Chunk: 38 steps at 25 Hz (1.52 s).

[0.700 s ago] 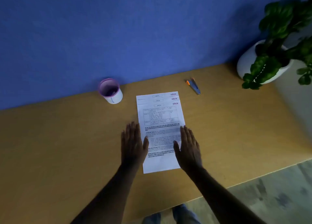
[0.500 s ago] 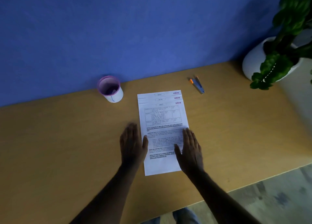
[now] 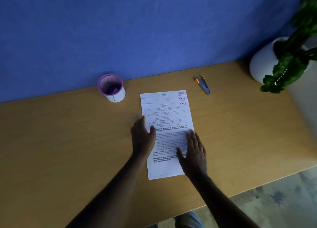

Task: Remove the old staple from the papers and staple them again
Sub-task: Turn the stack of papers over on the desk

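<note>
Both hands have slid up the papers (image 3: 167,118) — smooth white printed sheets, fanned at the top, flat on the matte wooden desk (image 3: 60,142). My left hand (image 3: 142,138) and right hand (image 3: 193,152) press flat, fingers together. Beyond the papers' far right corner lies a slim metal stapler (image 3: 203,85).

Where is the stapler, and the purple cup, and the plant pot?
stapler (image 3: 203,86), head view, on the middle of its blue-grey body.
purple cup (image 3: 118,95), head view, on its white outer wall.
plant pot (image 3: 262,63), head view, on its white side.
</note>
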Tool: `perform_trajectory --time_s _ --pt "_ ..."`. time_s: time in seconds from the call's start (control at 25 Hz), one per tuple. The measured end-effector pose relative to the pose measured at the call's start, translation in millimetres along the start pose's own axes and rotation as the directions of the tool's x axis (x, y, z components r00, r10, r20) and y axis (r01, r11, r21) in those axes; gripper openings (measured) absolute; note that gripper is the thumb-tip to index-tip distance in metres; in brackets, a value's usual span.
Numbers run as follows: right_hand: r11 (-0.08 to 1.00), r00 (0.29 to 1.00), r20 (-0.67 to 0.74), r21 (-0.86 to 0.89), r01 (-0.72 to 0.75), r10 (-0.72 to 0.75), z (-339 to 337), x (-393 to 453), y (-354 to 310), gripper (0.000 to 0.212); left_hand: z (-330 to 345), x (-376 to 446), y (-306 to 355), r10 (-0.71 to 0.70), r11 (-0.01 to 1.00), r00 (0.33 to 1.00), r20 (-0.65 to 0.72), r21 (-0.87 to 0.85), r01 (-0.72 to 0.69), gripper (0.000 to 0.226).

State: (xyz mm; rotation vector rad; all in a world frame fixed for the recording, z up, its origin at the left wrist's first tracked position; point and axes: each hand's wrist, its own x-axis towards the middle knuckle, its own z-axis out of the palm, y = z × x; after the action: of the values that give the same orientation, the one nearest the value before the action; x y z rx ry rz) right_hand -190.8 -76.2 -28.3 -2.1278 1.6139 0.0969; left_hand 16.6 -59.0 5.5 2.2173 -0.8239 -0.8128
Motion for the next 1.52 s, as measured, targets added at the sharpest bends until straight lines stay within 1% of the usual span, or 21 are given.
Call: perform_trajectory --time_s 0.04,0.08,0.16,0.2,0.28,0.32,0.4,0.48,0.6,0.72,0.8,0.84,0.92,0.96,1.04,1.12,1.16,1.28,1.36,1.44,1.52 --pt "1.0 1.0 0.003 0.001 -0.005 0.005 0 0 -1 0.085 1 1 2 -0.032 0.994 0.999 -0.013 -0.109 0.031 0.042" --pt "1.0 1.0 0.0 0.005 -0.005 0.005 0 0 -1 0.085 -1 2 6 -0.099 0.97 0.995 -0.02 -0.225 0.091 0.035" --pt "1.0 1.0 -0.004 0.009 -0.004 0.004 -1 0 -3 0.085 -5 8 12 -0.28 0.865 0.96 0.021 -0.428 0.262 0.021" --pt "1.0 1.0 -0.004 0.01 -0.003 0.003 -1 0 -3 0.084 -8 12 14 -0.342 0.805 0.938 0.055 -0.498 0.322 0.008" --pt "1.0 1.0 -0.005 0.011 0.0 0.0 -2 0 -2 0.084 -13 20 15 -0.402 0.703 0.905 0.139 -0.587 0.402 0.015" --pt "1.0 1.0 -0.002 0.01 0.0 0.0 -3 0 -2 0.084 -16 24 15 -0.421 0.663 0.887 0.191 -0.602 0.445 0.015" --pt "1.0 1.0 0.007 0.004 0.005 -0.005 -5 1 -1 0.084 -19 29 13 -0.427 0.626 0.861 0.277 -0.596 0.503 0.011" --pt "1.0 1.0 0.011 0.004 0.01 -0.01 -7 1 0 0.084 -16 31 9 -0.389 0.644 0.874 0.29 -0.593 0.483 0.01" --pt "1.0 1.0 0.019 0.019 0.008 -0.009 -11 2 0 0.085 -8 32 7 -0.376 0.673 0.895 0.241 -0.593 0.442 0.007" --pt "0.999 1.0 0.028 0.037 0.003 -0.004 -16 4 0 0.084 -7 30 10 -0.37 0.656 0.893 0.257 -0.608 0.447 0.01" --pt "0.999 0.999 0.037 0.052 -0.011 0.009 -22 5 -2 0.083 -9 30 9 -0.369 0.621 0.892 0.262 -0.645 0.447 0.015" --pt "0.998 0.999 0.042 0.06 -0.017 0.014 -26 6 -4 0.081 -10 29 9 -0.379 0.611 0.893 0.244 -0.659 0.44 0.018" --pt "0.997 0.998 0.055 0.073 -0.024 0.02 -35 9 -8 0.076 -12 29 9 -0.4 0.652 0.902 0.166 -0.64 0.407 0.026" --pt "0.997 0.997 0.066 0.071 -0.035 0.03 -39 11 -11 0.073 -12 29 9 -0.395 0.672 0.908 0.139 -0.63 0.388 0.023" --pt "0.994 0.993 0.097 0.082 -0.07 0.062 -48 16 -23 0.07 -14 23 12 -0.367 0.678 0.922 0.125 -0.643 0.357 0.008" --pt "0.978 0.992 0.118 0.2 -0.064 0.041 -59 20 -42 0.069 -13 14 18 -0.339 0.66 0.929 0.148 -0.666 0.347 0.015" --pt "0.961 0.993 0.114 0.275 -0.025 -0.007 -64 21 -53 0.068 -12 9 23 -0.321 0.649 0.932 0.169 -0.677 0.347 0.019" --pt "0.891 0.985 0.101 0.448 0.08 -0.139 -76 25 -81 0.068 -6 -3 38 -0.278 0.598 0.936 0.214 -0.724 0.343 0.02" --pt "0.838 0.986 0.101 0.543 0.06 -0.136 -81 28 -89 0.066 -4 -11 49 -0.261 0.557 0.936 0.236 -0.755 0.346 0.019" --pt "0.795 0.989 0.108 0.606 0.012 -0.097 -87 31 -87 0.06 0 -19 59 -0.224 0.554 0.94 0.258 -0.76 0.341 0.021" --pt "0.75 0.993 0.092 0.661 -0.004 -0.077 -91 32 -79 0.046 4 -26 66 -0.181 0.558 0.942 0.283 -0.759 0.335 0.023"
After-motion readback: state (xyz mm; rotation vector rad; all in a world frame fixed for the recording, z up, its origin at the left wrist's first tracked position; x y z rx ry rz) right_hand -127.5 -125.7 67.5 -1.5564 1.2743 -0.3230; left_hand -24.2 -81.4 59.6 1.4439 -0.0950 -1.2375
